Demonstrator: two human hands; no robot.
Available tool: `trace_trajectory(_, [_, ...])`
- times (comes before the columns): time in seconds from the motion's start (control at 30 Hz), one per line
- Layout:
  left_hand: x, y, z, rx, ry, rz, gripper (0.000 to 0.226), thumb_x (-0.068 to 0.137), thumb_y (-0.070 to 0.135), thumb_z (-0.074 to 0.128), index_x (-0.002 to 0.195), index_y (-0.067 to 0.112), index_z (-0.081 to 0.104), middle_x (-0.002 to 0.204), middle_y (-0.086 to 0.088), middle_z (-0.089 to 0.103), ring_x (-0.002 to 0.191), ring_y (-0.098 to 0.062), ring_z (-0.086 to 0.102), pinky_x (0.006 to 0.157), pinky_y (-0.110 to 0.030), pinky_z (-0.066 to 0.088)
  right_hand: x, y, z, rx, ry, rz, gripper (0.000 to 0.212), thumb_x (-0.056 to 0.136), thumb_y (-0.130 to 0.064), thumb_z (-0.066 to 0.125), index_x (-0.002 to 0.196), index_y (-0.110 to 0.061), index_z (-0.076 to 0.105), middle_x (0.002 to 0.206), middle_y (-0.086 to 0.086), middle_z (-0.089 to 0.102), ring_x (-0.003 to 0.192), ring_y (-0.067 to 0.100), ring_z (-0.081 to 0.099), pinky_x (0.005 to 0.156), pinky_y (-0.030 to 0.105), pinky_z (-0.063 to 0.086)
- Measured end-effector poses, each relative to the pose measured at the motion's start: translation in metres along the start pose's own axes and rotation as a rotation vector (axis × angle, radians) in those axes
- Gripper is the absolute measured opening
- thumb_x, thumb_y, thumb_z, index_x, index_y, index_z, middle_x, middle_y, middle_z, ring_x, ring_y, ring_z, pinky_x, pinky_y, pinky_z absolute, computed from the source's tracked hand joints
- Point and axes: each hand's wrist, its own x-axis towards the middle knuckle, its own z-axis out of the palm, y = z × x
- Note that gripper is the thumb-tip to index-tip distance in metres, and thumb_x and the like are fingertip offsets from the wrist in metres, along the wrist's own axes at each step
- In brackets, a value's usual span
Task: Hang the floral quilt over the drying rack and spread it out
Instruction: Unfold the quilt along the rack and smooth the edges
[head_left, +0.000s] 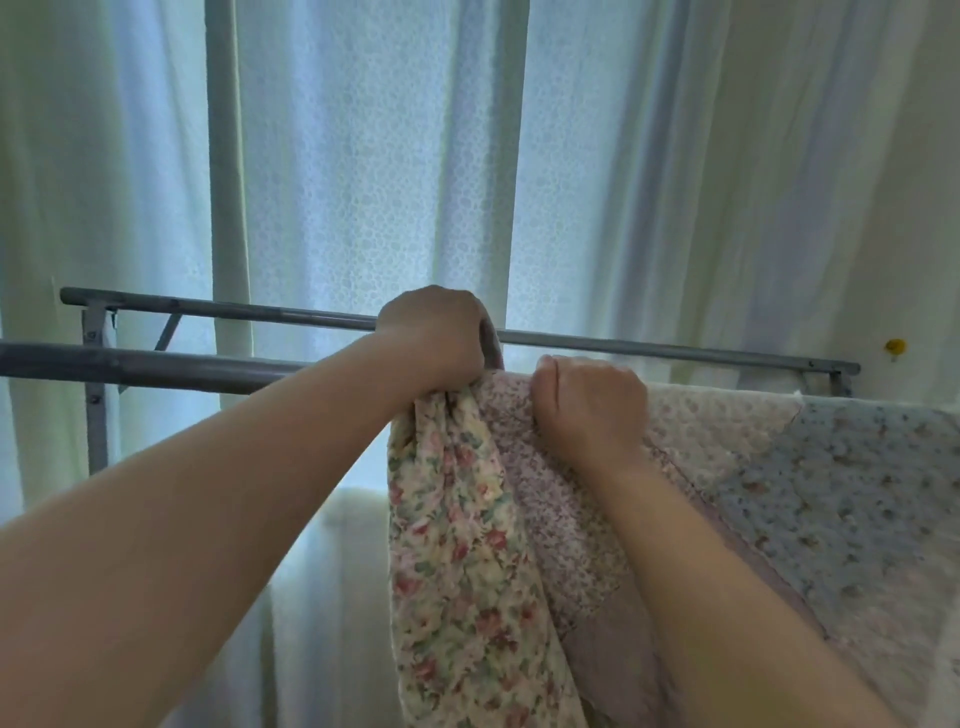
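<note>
- Forearms: both bare, entering from 7 and 5 o'clock, converging at frame centre.
- Left hand (434, 335): fist clenched around the bunched edge of the floral quilt (649, 493); nearer the bare rail.
- Right hand (589, 402): fingers curled shut, pinching the quilt just beside the left, toward 3 o'clock.
- Floral quilt: draped over the near rail of the drying rack (156, 364), covering its 3 o'clock half; long axis follows the rail.
- Uncovered rail: extends toward 9 o'clock; spreading likely goes that way.
- Lace curtain (374, 156): behind, backlit.
</note>
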Motion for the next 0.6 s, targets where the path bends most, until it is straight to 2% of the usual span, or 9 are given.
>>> trace_trajectory(0.07, [-0.003, -0.007, -0.001, -0.046, 0.065, -0.059, 0.028, 0.074, 0.006, 0.057, 0.057, 0.027, 0.048, 0.065, 0.012, 0.044, 0.058, -0.005, 0.040, 0.045, -0.022, 0.026, 0.001, -0.001, 0.000, 0.020, 0.010, 0.003, 0.047, 0.082, -0.023, 0.032, 0.041, -0.007, 0.049, 0.037, 0.008, 0.049, 0.038, 0.016, 0.024, 0.047, 0.023, 0.022])
trace_trajectory(0.13, [-0.009, -0.011, -0.002, 0.010, 0.123, -0.075, 0.014, 0.076, 0.009, 0.055, 0.078, 0.023, 0.055, 0.068, 0.007, 0.043, 0.061, -0.011, 0.043, 0.049, -0.024, 0.028, 0.002, -0.002, -0.001, 0.030, 0.017, 0.008, 0.047, 0.082, -0.023, 0.033, 0.041, -0.007, 0.049, 0.036, 0.007, 0.048, 0.038, 0.015, 0.024, 0.048, 0.023, 0.021])
trace_trajectory(0.2, [-0.014, -0.020, 0.001, 0.124, 0.190, -0.059, 0.023, 0.079, 0.013, 0.051, 0.101, 0.015, 0.052, 0.074, 0.001, 0.039, 0.065, -0.018, 0.044, 0.052, -0.028, 0.027, 0.002, -0.002, -0.002, 0.035, 0.011, 0.013, 0.047, 0.082, -0.023, 0.033, 0.041, -0.007, 0.050, 0.037, 0.007, 0.049, 0.038, 0.015, 0.025, 0.048, 0.023, 0.022])
trace_trajectory(0.23, [-0.018, -0.024, 0.002, 0.181, 0.213, -0.044, 0.027, 0.080, 0.014, 0.049, 0.107, 0.014, 0.049, 0.075, -0.001, 0.037, 0.063, -0.019, 0.042, 0.050, -0.027, 0.025, 0.002, -0.002, -0.002, 0.044, -0.003, 0.014, 0.047, 0.082, -0.023, 0.032, 0.042, -0.006, 0.051, 0.038, 0.007, 0.049, 0.038, 0.015, 0.026, 0.049, 0.024, 0.023])
trace_trajectory(0.33, [-0.027, -0.037, 0.000, 0.243, 0.239, -0.012, 0.033, 0.079, 0.016, 0.046, 0.111, 0.021, 0.050, 0.069, 0.003, 0.032, 0.061, -0.017, 0.040, 0.045, -0.025, 0.017, 0.001, -0.002, -0.003, 0.033, -0.012, 0.025, 0.048, 0.083, -0.025, 0.031, 0.044, -0.006, 0.053, 0.039, 0.009, 0.052, 0.035, 0.020, 0.036, 0.049, 0.024, 0.024])
trace_trajectory(0.4, [-0.032, -0.043, -0.008, 0.211, 0.195, -0.024, 0.031, 0.077, 0.018, 0.047, 0.107, 0.027, 0.053, 0.068, 0.007, 0.034, 0.060, -0.013, 0.040, 0.044, -0.024, 0.017, 0.002, -0.003, -0.004, 0.024, -0.010, 0.034, 0.049, 0.082, -0.025, 0.031, 0.045, -0.005, 0.055, 0.041, 0.011, 0.054, 0.035, 0.023, 0.042, 0.050, 0.025, 0.025])
trace_trajectory(0.47, [-0.035, -0.045, -0.017, 0.115, 0.169, -0.048, 0.020, 0.076, 0.017, 0.050, 0.082, 0.035, 0.058, 0.064, 0.011, 0.039, 0.055, -0.006, 0.035, 0.044, -0.022, 0.019, 0.002, -0.005, -0.004, 0.008, 0.010, 0.039, 0.049, 0.082, -0.024, 0.032, 0.045, -0.003, 0.056, 0.041, 0.013, 0.055, 0.034, 0.026, 0.045, 0.051, 0.025, 0.026])
trace_trajectory(0.53, [-0.036, -0.047, -0.021, 0.056, 0.181, -0.064, 0.028, 0.074, 0.014, 0.053, 0.055, 0.033, 0.047, 0.061, 0.012, 0.041, 0.053, -0.005, 0.035, 0.043, -0.021, 0.021, 0.003, -0.008, -0.003, -0.019, 0.028, 0.048, 0.047, 0.081, -0.023, 0.034, 0.045, -0.003, 0.057, 0.041, 0.014, 0.056, 0.033, 0.027, 0.047, 0.049, 0.025, 0.028])
trace_trajectory(0.6, [-0.037, -0.053, -0.021, 0.054, 0.205, -0.063, 0.036, 0.074, 0.012, 0.053, 0.049, 0.031, 0.037, 0.058, 0.010, 0.041, 0.052, -0.006, 0.035, 0.042, -0.021, 0.021, 0.002, -0.012, -0.003, -0.044, 0.033, 0.062, 0.046, 0.080, -0.023, 0.035, 0.045, -0.002, 0.058, 0.041, 0.015, 0.056, 0.033, 0.028, 0.049, 0.045, 0.025, 0.033])
